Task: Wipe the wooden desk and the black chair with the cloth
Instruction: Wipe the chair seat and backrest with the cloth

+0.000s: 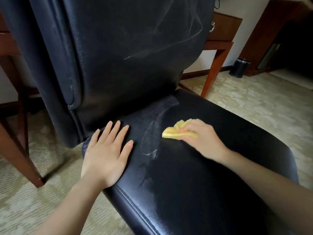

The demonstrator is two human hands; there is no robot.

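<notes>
Cloth [176, 132], yellow and bunched, is gripped in the right hand [202, 140] and pressed on the seat of the black chair [186, 184]. The left hand [105, 153] is laid flat, fingers spread, on the seat's left edge. The wooden desk [221, 29] is seen behind the chair.

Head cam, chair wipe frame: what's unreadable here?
1. Wooden desk: head view, top hidden behind the chair back and cut by the upper edge.
2. Cloth: head view, mostly covered by the right hand, motion-blurred.
3. Chair's base: head view, hidden under the seat.
4. Small bin: head view, contents too small.
</notes>
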